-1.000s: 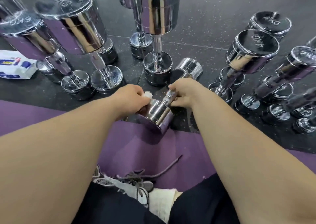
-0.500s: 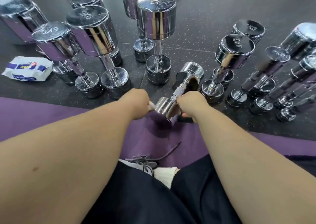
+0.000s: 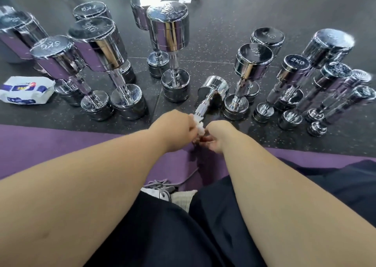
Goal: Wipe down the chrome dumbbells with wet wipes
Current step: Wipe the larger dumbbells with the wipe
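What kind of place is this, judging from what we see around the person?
Probably a gym: many chrome dumbbells stand upright on dark speckled rubber flooring, and the person sits on a purple mat.

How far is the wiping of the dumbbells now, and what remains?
Done: cannot tell; all the chrome shines alike. In hand: the lying dumbbell, its near end hidden behind the hands; the left hand presses a white wipe against it, and the right hand steadies it. Left: possibly the upright dumbbells around it. The wipe pack lies on the floor at left.
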Motion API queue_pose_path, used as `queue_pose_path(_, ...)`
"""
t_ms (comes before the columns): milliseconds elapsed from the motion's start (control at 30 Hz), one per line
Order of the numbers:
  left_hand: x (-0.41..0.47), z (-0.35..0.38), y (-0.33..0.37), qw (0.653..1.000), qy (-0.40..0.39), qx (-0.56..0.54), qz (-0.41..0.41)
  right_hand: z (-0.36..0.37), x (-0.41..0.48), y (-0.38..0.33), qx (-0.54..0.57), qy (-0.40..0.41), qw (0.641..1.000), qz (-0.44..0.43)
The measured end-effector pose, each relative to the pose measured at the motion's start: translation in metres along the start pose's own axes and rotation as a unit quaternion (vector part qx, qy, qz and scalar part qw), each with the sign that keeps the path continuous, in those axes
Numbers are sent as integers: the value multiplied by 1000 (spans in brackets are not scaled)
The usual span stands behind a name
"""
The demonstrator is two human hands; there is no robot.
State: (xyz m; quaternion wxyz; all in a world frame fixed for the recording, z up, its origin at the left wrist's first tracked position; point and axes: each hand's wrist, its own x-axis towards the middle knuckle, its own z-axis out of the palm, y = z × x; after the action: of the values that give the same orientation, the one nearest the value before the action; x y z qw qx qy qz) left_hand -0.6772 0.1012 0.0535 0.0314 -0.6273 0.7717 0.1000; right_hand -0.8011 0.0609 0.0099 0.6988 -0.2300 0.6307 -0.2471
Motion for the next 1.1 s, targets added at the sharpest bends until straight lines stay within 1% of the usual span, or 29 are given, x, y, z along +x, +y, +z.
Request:
queue_pose_path(33, -1, 1, 4, 999, -3, 37, 4, -2, 6, 1, 3, -1, 1000, 9)
queue_pose_path(100, -2, 4, 5, 992, -29, 118, -27, -2, 6, 0, -13, 0, 1000, 10)
queue_pose_path(167, -5, 7, 2, 987, -48, 142, -56, 0, 5, -4, -44, -14, 999, 8)
queue_pose_path(200, -6, 7, 0, 989, -50, 116, -70, -1, 5, -4, -56, -18, 998, -1)
queue_pose_path(267, -7, 10, -8, 993, -55, 6, -109, 0, 2, -2, -107, -52, 993, -9)
queue_pose_path(300, -8, 11, -12, 990, -56, -41, -119, 1, 0, 1, -179, -75, 981, -17)
queue_pose_path(367, -7, 14, -17, 984, -81, -108, -120, 3, -2, 10, -377, -86, 919, -77)
queue_pose_path(400, -4, 17, -18, 982, -85, -126, -117, 2, -3, 15, -447, -69, 885, -109)
queue_pose_path(433, 0, 17, -18, 981, -80, -139, -111, 2, -3, 19, -480, -47, 865, -138)
queue_pose_path(500, 8, 18, -24, 979, -88, -157, -98, -1, -2, 24, -475, -17, 858, -196)
queue_pose_path(567, 15, 18, -37, 974, -108, -176, -95, -2, 3, 24, -454, -17, 859, -238)
queue_pose_path(633, 22, 20, -54, 969, -125, -193, -93, 0, 4, 19, -441, -24, 861, -251)
queue_pose_path(700, 25, 22, -61, 957, -127, -247, -82, 0, 1, 12, -432, -28, 862, -261)
queue_pose_path(733, 28, 21, -61, 945, -129, -290, -75, -2, -2, 6, -420, -30, 866, -270)
queue_pose_path(833, 28, 7, -53, 894, -119, -427, -57, -12, -12, -20, -349, -41, 883, -312)
queue_pose_path(900, 30, -11, -46, 867, -84, -490, -43, -16, -23, -45, -275, -43, 898, -340)
queue_pose_path(967, 29, -33, -37, 849, -30, -525, -39, -15, -32, -65, -192, -38, 915, -353)
queue_pose_path(1033, 27, -52, -26, 804, 6, -592, -46, -12, -43, -78, -143, -28, 930, -337)
queue_pose_path(1067, 27, -58, -22, 781, 11, -622, -54, -9, -46, -82, -121, -22, 941, -316)
queue_pose_path(1100, 26, -63, -17, 767, 8, -638, -62, -6, -50, -83, -109, -16, 949, -296)
